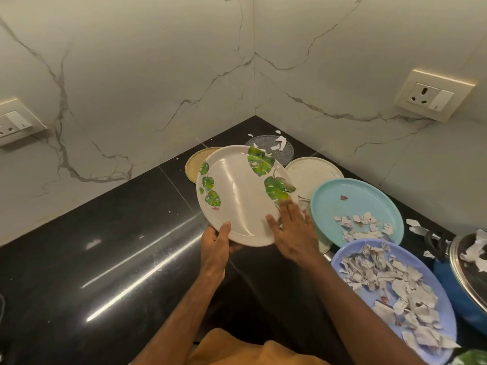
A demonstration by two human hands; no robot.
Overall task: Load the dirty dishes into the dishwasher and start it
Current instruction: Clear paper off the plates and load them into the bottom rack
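Plate (pixel 245 194) with leaf print, tilted above the black counter (pixel 105 259).

The left hand (pixel 217 243) pinched its near rim, thumb on top; the right hand (pixel 292 227) lay open and flat on its face, gripping nothing. Probably stiff, light and glossy-slick, it seemed best held by opposite rims. Scrap-covered plates (pixel 390 293) sat right of the right hand.

Marble walls (pixel 131 75), black counter (pixel 105 259), sockets (pixel 432 97)

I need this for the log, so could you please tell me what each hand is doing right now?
Left hand: closed on the near rim of the leaf plate, holding it tilted.
Right hand: open, fingers flat on the plate's face, gripping nothing.
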